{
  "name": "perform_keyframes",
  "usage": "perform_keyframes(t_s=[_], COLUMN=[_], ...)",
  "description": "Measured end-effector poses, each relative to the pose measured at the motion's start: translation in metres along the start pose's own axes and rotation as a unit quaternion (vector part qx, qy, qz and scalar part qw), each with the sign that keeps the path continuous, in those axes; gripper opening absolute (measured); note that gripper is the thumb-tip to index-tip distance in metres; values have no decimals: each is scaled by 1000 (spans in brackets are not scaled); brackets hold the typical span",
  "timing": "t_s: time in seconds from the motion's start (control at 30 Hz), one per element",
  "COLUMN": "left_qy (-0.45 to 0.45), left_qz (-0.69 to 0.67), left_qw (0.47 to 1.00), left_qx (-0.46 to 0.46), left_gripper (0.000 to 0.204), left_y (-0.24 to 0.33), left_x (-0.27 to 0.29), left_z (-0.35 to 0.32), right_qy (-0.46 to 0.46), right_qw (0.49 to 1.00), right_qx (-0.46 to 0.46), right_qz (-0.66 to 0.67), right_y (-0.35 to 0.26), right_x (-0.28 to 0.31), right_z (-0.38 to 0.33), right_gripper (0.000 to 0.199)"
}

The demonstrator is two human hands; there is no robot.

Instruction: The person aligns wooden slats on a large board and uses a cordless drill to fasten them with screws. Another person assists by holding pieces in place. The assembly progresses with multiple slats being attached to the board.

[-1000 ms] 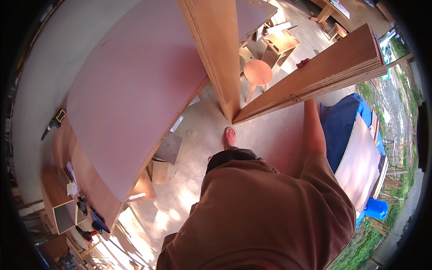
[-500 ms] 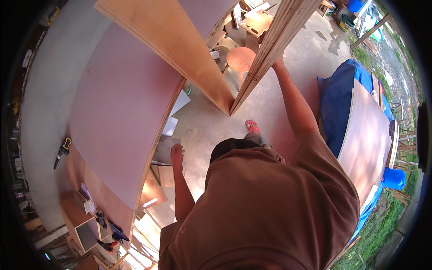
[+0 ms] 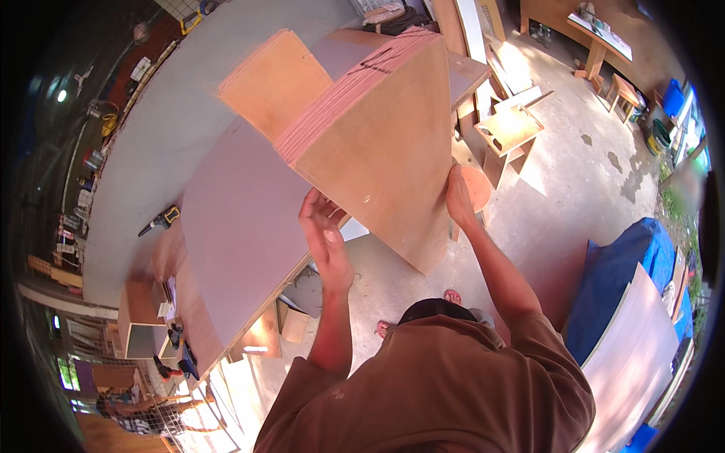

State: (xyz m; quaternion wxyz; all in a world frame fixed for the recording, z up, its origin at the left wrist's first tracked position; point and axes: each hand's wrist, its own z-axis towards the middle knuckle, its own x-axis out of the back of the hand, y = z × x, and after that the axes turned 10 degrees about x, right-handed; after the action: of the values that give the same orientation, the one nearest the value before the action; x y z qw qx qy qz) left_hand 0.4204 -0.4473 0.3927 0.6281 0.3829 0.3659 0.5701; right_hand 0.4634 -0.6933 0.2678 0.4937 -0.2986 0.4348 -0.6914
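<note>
Stack (image 3: 377, 170): plywood boards, set one on another with long edges aligned. It stands tilted in front of the person, its broad face toward the viewer. The upper end is wide and shows layered pink edges with a dark mark; the lower end narrows toward the floor (image 3: 559, 181), just ahead of the feet. Whether the lower end touches the floor cannot be told.

Right hand (image 3: 458, 200): at the stack's right edge, holding it, palm to the side and fingers pointing up along it.

Left hand (image 3: 326, 238): at the left edge, fingers spread and half curled, thumb apart. Firm contact with the wood cannot be confirmed.

Rear stack (image 3: 276, 83): a second set of plywood boards, beyond and to the left, its lower part hidden by the first.

Table (image 3: 234, 226): large pinkish-grey top, left of and behind both stacks. A yellow-and-black tool (image 3: 160, 220) lies by its left edge. An open-fronted box (image 3: 140, 317) is near the table's near end.

Stool (image 3: 476, 189): round orange seat, just beyond the right hand and partly covered by it. A wooden tray (image 3: 511, 130) is behind it.

Right side: blue tarp (image 3: 615, 272), with a pale sheet (image 3: 630, 355) leaning against it.
</note>
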Motion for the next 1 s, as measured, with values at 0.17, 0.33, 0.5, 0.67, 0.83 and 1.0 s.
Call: perform_keyframes(t_s=[0.17, 0.33, 0.5, 0.67, 0.83, 1.0], left_qy=[52, 58, 88, 144, 179, 176], left_qz=[18, -9, 114, 76, 86, 53], left_qw=[998, 998, 990, 986, 979, 982], left_qx=[-8, 7, -6, -37, -43, -42], left_gripper=[84, 73, 61, 57, 63, 63], left_y=[7, -1, 10, 9, 9, 9], left_x=[-4, -22, -40, -54, -58, -67], left_z=[27, 11, 4, 6, 5, 6], right_qy=[-61, -65, -82, -75, -104, -163], right_qw=[998, 997, 993, 989, 973, 947], right_qx=[-4, -10, -26, -37, -72, -75], right_qz=[16, 31, 79, 126, 194, 268], right_y=[3, 6, 27, 51, 50, 61], right_x=[-1, -8, -6, 0, 12, 27], right_z=[11, 11, 5, 4, 5, 3], right_gripper=[64, 60, 60, 66, 74, 74])
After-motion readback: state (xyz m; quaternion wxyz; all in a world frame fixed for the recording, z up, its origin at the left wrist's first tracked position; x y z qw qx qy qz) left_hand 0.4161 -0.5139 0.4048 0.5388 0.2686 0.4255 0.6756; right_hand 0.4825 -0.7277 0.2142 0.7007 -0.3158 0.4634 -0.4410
